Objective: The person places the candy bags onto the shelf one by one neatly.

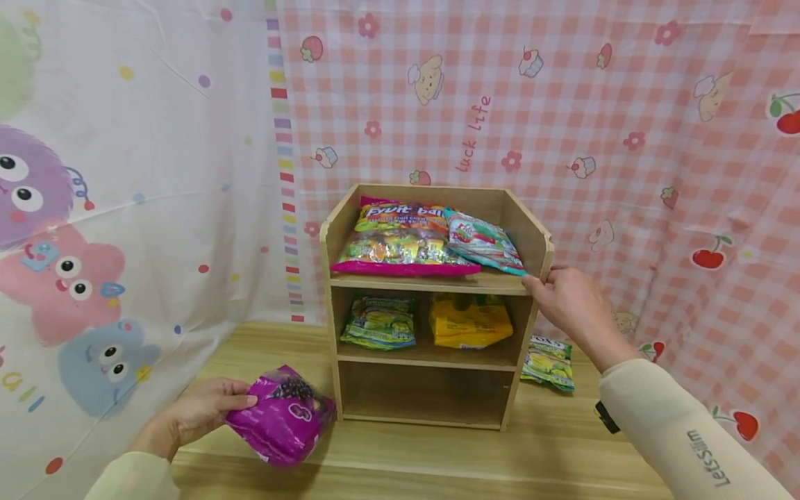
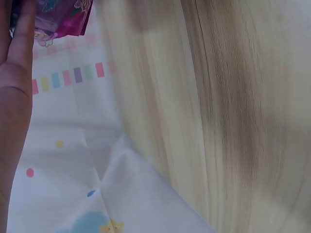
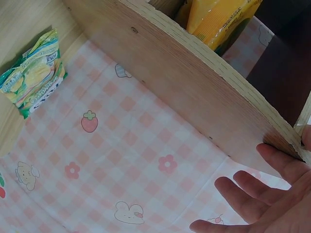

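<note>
My left hand (image 1: 203, 410) pinches a purple candy bag (image 1: 284, 420) with dark fruit printed on it, held above the table left of the small wooden shelf (image 1: 425, 361). In the left wrist view only a corner of the purple bag shows at the top left. My right hand (image 1: 571, 298) grips the shelf's right side panel near the top board, thumb at the front edge and index finger on the outer face. Close to the thumb is the corner of a teal candy bag (image 1: 484, 243), lying on the top level beside a large Fruit Ball bag (image 1: 406, 239).
The middle level holds a green candy bag (image 1: 380, 323) and a yellow bag (image 1: 470, 321). Another green-yellow bag (image 1: 548, 362) lies on the table (image 1: 400, 462) behind the shelf's right side. Printed curtains (image 1: 400, 104) hang at the back and sides.
</note>
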Demonstrator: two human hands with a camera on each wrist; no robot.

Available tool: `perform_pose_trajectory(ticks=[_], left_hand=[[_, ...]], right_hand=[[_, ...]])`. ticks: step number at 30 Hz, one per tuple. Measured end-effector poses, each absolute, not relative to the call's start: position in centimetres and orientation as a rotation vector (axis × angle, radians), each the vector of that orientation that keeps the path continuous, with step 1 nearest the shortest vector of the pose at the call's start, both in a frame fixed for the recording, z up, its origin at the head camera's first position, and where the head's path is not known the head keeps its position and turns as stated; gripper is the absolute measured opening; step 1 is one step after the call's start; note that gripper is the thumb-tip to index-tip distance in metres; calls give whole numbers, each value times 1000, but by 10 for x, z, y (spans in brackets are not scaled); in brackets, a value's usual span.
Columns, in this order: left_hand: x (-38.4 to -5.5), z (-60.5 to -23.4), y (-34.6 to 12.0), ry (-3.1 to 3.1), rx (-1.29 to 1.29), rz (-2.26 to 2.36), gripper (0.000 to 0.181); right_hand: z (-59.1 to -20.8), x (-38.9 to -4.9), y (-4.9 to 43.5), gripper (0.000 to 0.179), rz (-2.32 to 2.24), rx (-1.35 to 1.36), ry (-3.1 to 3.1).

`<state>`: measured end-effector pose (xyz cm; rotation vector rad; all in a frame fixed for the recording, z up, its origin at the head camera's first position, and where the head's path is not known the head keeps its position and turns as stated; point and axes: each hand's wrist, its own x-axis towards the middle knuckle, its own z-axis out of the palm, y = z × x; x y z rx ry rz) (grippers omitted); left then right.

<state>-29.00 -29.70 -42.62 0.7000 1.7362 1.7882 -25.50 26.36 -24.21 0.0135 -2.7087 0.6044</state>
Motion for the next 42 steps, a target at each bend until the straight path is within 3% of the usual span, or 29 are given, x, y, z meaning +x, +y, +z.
perform_pose_trajectory(ticks=[13, 28, 42], left_hand=[[-284, -418, -286, 1636, 724, 1640, 25], [-290, -406, -232, 1627, 851, 1504, 23], [-289, -425, -189, 1717, 801, 1614, 29]], right_hand=[[-242, -255, 262, 56, 607, 17, -2709], [-242, -255, 262, 57, 602, 17, -2707], [-242, -255, 264, 56, 616, 14, -2717]])
